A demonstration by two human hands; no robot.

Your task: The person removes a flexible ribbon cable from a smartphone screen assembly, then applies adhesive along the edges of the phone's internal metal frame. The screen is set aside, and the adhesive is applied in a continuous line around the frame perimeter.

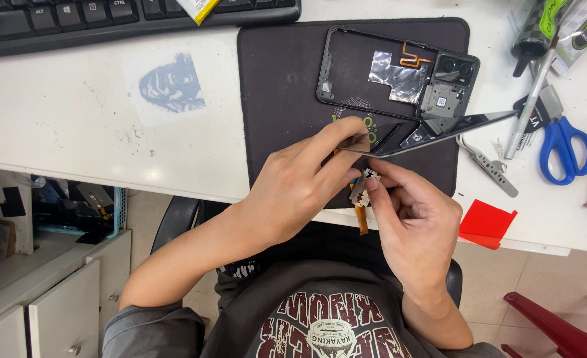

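On dark mat (273,86), desk centre: opened phone frame (373,69), back up, foil patch and camera block exposed w/ orange flex showing. Left hand (293,192) pinches lower edge of thin dark panel (439,132), prob. the screen, lifted edge-on and hinged off frame. Right hand (409,215) grips small connector board (363,185) between thumb and fingers; orange ribbon hangs below. Status: housing parted, board free of frame; panel not fully off, appears tethered. Nearby: keyboard (75,20) top left, tweezers (489,166), blue scissors (565,149), red card (485,222).
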